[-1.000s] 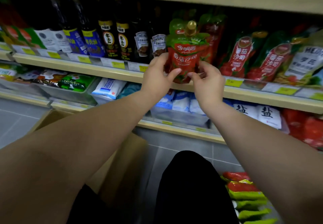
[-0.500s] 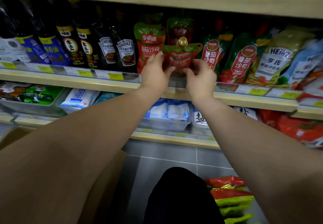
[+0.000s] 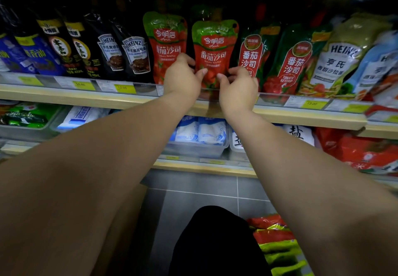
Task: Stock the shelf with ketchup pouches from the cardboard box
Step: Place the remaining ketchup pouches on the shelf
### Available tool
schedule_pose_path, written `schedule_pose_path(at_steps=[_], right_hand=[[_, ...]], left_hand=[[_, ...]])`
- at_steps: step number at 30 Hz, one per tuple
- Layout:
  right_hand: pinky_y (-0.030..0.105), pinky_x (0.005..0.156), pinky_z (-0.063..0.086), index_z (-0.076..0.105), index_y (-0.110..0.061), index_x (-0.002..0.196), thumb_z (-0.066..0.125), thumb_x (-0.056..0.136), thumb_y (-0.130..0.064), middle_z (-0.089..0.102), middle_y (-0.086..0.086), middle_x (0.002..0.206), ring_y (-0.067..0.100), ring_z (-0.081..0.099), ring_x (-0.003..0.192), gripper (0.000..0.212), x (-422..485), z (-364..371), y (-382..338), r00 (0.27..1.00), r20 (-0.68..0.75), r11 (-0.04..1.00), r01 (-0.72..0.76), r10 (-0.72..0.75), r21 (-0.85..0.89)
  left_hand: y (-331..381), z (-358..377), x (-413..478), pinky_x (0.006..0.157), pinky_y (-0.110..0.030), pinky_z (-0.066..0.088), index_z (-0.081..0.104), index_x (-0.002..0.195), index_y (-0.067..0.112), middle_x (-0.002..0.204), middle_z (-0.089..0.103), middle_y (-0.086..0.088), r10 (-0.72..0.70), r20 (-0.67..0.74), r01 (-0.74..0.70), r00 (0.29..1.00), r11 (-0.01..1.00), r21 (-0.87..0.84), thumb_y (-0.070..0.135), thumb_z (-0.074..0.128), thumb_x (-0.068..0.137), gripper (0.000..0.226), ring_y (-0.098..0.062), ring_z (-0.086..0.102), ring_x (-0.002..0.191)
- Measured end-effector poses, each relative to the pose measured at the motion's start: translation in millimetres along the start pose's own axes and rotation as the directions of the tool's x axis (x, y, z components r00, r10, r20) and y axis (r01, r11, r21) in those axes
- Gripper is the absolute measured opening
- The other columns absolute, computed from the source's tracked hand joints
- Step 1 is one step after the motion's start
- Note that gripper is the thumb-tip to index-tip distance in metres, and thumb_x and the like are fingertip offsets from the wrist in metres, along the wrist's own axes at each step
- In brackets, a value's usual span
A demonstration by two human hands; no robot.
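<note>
While the left hand point(image 3: 183, 78) and right hand point(image 3: 238, 87) pinch its lower edges from either side, the pouch point(image 3: 214, 47) stands upright on the shelf point(image 3: 86, 101), its long axis vertical, rising above the grip. Neither hand is nearer, so a release would likely mean both drawing straight back.

pouches point(image 3: 214, 49): glossy plastic film, centre | shelf point(image 3: 90, 100): pale matt wood-look edge; clear glossy plastic strip point(image 3: 142, 86) along it | floor point(image 3: 200, 191): smooth matt grey tile, bottom centre
</note>
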State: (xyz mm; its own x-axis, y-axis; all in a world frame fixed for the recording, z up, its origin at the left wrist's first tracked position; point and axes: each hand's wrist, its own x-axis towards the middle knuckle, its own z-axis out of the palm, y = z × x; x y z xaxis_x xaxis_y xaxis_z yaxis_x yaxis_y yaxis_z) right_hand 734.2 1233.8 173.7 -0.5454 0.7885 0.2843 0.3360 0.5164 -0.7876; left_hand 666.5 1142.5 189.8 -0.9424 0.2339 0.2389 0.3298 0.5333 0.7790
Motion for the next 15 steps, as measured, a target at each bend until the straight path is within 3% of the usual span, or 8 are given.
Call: schedule_pose_path(at_steps=[4,8,12,15], right_hand=[[0.03,0.087,0.037,0.059,-0.015,0.115,0.06,0.088,-0.034,0.067,0.003,0.104,0.021,0.045,0.109,0.034,-5.0,0.2,4.5,1.0,0.015,1.0,0.021,-0.021,0.015],[0.03,0.088,0.036,0.058,-0.014,0.121,0.057,0.09,-0.032,0.066,0.004,0.109,0.023,0.044,0.108,0.035,-16.8,-3.8,5.8,0.997,0.02,0.997,0.069,-0.068,-0.028],[0.031,0.085,0.038,0.062,-0.011,0.106,0.055,0.088,-0.021,0.065,0.004,0.103,0.023,0.047,0.101,0.022,-46.4,-8.9,1.1,0.986,-0.017,0.986,0.164,-0.164,0.003],[0.034,0.088,0.039,0.062,-0.009,0.102,0.053,0.084,-0.014,0.065,0.005,0.102,0.026,0.049,0.102,0.02,-73.5,-1.4,-6.1,0.963,0.112,0.969,0.242,-0.246,0.044]], left_hand=[[-0.3,-0.2,-3.8,0.079,-0.028,0.048,0.057,0.119,0.014,0.108,0.068,-0.004,0.027,0.035,-0.028,0.999,0.999,0.036,0.027,0.06,0.088,0.034,-0.019,0.063,0.098],[-2.4,-9.0,-13.6,0.101,-0.032,0.044,0.049,0.134,0.015,0.128,0.06,-0.008,0.049,0.158,-0.053,0.986,0.998,0.024,0.021,0.061,0.088,0.048,-0.019,0.057,0.116],[-19.8,-33.9,-33.1,0.093,-0.028,0.048,0.059,0.123,0.015,0.117,0.066,-0.004,0.078,0.159,-0.084,0.984,0.996,0.031,0.02,0.062,0.086,0.037,-0.015,0.062,0.104],[-48.2,-59.6,-50.0,0.08,-0.022,0.048,0.061,0.117,0.021,0.105,0.066,0.002,-0.005,0.158,-0.009,0.987,0.996,0.087,0.023,0.061,0.086,0.031,-0.009,0.059,0.084]])
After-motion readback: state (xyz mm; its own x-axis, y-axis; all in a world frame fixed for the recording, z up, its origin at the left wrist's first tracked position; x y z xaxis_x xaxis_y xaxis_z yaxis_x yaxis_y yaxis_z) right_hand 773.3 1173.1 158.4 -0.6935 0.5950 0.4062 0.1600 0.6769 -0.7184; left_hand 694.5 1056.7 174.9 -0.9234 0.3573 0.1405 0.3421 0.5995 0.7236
